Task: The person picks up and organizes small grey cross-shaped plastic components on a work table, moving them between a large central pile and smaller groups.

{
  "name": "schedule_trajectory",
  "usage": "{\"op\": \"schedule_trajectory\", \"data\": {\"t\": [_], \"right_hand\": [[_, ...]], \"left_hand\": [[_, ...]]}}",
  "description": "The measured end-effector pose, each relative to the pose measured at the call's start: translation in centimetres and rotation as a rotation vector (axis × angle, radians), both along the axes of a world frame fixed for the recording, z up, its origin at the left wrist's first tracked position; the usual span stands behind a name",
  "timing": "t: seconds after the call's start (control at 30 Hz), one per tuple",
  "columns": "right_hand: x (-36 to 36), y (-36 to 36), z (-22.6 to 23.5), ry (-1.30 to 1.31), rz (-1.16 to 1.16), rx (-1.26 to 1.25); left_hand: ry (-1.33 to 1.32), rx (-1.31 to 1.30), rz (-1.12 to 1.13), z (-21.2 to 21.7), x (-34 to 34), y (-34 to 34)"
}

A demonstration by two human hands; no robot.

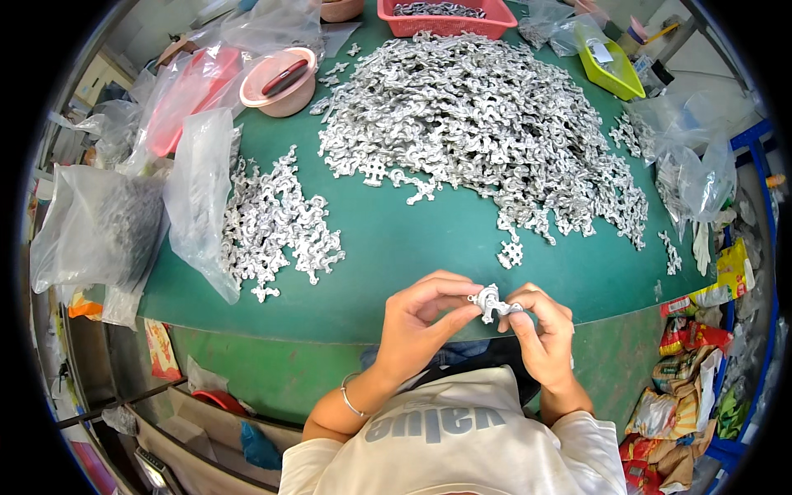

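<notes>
Between my two hands, just over the near edge of the green table, is a small silver-grey metal casting (492, 304) with curved, scrolled arms. My left hand (428, 318) pinches its left end between thumb and fingertips. The other end is gripped by my right hand (539, 328), thumb against fingers. A large heap of similar metal castings (470, 115) covers the far middle of the table. A smaller pile of castings (276, 219) lies to the left, and one loose casting (511, 254) rests just beyond my hands.
A pink bowl (280, 95) with a dark red-handled tool (285, 77) stands far left. Behind the heap sits a red basket (445, 25); a yellow-green tray (610, 70) is far right. Plastic bags (202, 194) flank the left pile. Colourful packages (676, 396) fill the right side.
</notes>
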State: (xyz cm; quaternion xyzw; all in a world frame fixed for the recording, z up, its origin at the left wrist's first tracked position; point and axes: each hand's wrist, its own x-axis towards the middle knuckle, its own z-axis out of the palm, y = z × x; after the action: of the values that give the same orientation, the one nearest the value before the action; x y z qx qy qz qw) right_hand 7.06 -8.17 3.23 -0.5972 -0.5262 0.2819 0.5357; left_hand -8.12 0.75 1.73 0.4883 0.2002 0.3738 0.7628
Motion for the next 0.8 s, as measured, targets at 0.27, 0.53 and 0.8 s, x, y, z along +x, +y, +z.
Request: {"op": "schedule_trajectory", "data": {"t": [0.27, 0.53, 0.8], "right_hand": [[-0.2, -0.2, -0.8, 0.047, 0.011, -0.045], [-0.5, 0.0, -0.7, -0.037, -0.004, 0.014], [-0.3, -0.2, -1.0, 0.101, 0.115, 0.033]], "left_hand": [[-0.075, 0.030, -0.001, -0.5, 0.3, 0.2], [-0.063, 0.028, -0.039, -0.5, 0.0, 0.2], [0.010, -0.141, -0.034, 0.1, 0.1, 0.1]]}}
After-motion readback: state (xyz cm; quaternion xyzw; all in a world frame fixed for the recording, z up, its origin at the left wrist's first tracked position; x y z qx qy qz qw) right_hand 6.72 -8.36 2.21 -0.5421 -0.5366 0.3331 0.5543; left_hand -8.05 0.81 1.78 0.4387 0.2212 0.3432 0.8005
